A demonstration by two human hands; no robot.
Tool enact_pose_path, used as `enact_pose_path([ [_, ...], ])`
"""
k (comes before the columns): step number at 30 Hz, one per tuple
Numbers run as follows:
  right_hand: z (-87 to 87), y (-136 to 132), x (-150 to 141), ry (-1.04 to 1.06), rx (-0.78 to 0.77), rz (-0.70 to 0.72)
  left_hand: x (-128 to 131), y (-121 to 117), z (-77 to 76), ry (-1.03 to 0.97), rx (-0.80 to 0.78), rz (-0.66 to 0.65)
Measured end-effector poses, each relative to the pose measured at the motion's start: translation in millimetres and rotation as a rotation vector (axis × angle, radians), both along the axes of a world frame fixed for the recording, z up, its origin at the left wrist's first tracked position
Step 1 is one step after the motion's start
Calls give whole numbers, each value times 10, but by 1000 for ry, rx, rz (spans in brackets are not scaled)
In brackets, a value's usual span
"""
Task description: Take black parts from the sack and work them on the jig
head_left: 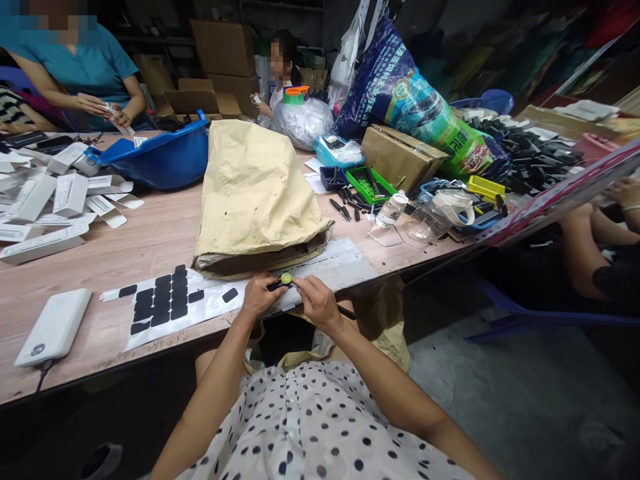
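Observation:
My left hand (259, 295) is closed on a small black part with a round yellow-green face (287, 278), held just above the table's front edge. From the other side my right hand (319, 303) meets it, fingers pinched together. A slim black-handled tool (347, 312) sticks out behind that palm; its tip is hidden at the fingers. Left of my hands lies a white sheet (165, 323) carrying rows of black rounded stickers (163, 293). Just beyond my hands rests a large yellowish paper sack (255, 193), its open end facing me.
A white power bank (55, 327) with a cable lies left. Behind it are piled white boxes (70, 195) and a blue basin (155, 157). To the right stand a green tray (371, 185), a bottle (391, 209) and a plastic jug (435, 217). Co-workers sit around the table.

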State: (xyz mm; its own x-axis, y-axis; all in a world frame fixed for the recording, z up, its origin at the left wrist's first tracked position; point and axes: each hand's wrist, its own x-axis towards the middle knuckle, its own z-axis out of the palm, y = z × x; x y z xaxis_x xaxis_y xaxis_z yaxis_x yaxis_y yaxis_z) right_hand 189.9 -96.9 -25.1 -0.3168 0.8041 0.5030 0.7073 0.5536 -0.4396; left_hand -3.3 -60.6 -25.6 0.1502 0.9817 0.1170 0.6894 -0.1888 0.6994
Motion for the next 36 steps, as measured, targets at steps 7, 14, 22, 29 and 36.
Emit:
enact_pose_path([
  [7, 20, 16, 63, -21, -2, -61, 7, -4, 14, -32, 16, -9],
  [14, -2, -27, 114, -28, 7, -63, 3, 5, 0, -27, 9, 5],
  [22, -34, 248, 396, -34, 31, -190, -4, 14, -7, 29, -4, 11],
  [29, -181, 590, 766, -207, 2, -292, -8, -2, 18, 96, -12, 6],
  [36, -239, 585, 666, -251, -7, -357, -53, -62, 113, 77, 46, -70],
])
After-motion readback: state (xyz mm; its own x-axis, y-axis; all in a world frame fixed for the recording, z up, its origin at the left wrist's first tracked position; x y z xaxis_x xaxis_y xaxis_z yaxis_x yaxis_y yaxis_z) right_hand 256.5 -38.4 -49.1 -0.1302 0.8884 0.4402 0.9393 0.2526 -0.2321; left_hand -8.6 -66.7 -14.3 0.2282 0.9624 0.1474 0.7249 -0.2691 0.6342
